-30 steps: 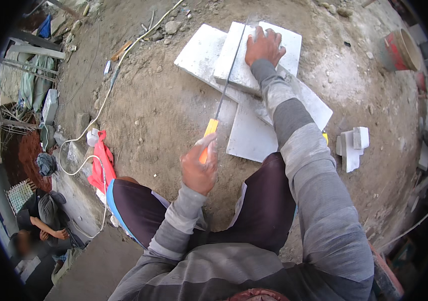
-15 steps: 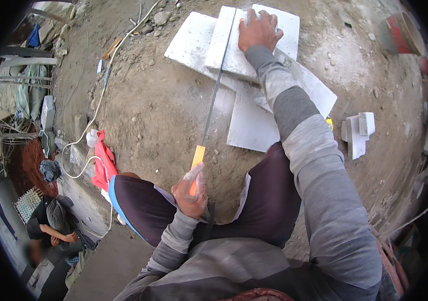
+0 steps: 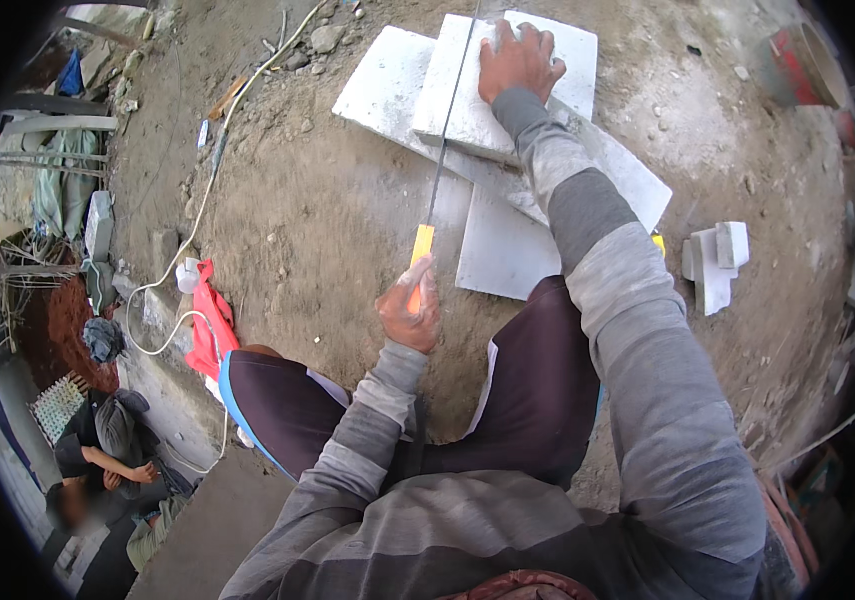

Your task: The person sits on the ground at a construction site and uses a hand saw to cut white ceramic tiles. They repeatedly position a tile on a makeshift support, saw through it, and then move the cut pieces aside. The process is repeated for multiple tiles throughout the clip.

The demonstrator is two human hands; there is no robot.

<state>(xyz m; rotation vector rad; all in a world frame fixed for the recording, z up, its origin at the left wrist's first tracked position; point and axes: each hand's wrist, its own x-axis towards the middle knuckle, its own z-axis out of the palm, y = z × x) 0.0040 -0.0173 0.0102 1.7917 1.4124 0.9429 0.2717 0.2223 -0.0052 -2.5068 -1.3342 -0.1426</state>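
Observation:
My left hand point(image 3: 410, 308) is closed around the orange-yellow handle of a hand saw point(image 3: 436, 182). Its long thin blade runs away from me across the top of a white lightweight block point(image 3: 444, 88), near the block's left side. On that same block, right of the blade, my right hand point(image 3: 521, 62) lies with its fingers spread, pressing down. Beneath it are more white blocks: a slab point(image 3: 379, 85) sticking out to the left and another slab point(image 3: 507, 248) reaching toward my knees. How deep the blade sits in the block I cannot tell.
Small white block offcuts point(image 3: 713, 266) lie on the dirt to the right. A worn bucket point(image 3: 805, 68) lies at the far right. A pale cable point(image 3: 209, 190) winds down the left past a red cloth point(image 3: 209, 315). Another person point(image 3: 112, 460) sits at the lower left.
My left hand has pushed the saw forward, away from me and slightly right, so its handle is nearer the block. My right hand stays in place on the block.

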